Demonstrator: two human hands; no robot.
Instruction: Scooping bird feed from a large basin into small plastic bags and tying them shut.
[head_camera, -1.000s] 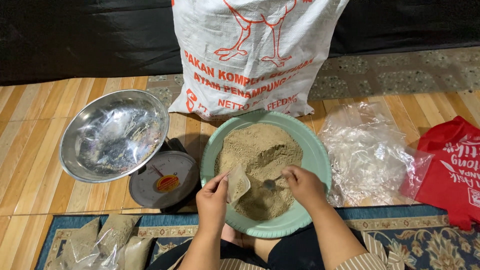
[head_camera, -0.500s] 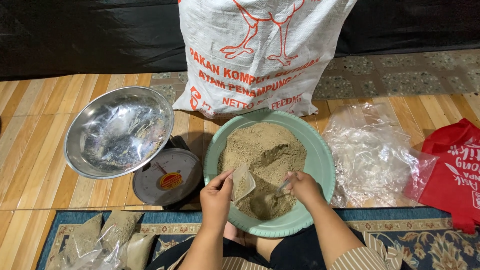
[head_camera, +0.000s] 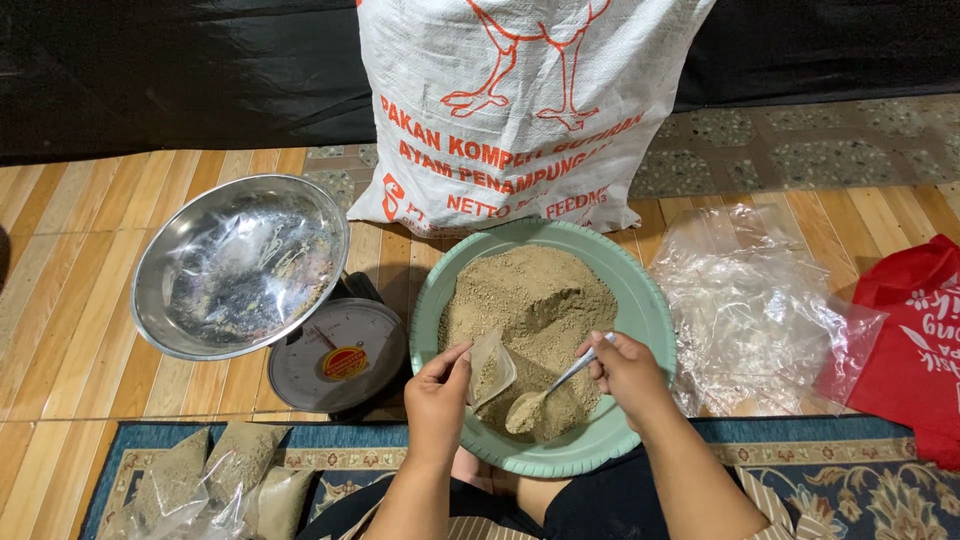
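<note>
Gripped by the right hand (head_camera: 628, 375), the spoon (head_camera: 545, 392) has now dipped lower.

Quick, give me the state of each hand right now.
Left hand: closed on the small clear bag, holding it open over the green basin.
Right hand: closed on the spoon, loaded with brown feed.

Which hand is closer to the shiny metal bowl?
Left. The left hand, holding a small bag over the basin, is nearest the metal bowl. The right hand, holding a spoon, is farther away.
</note>
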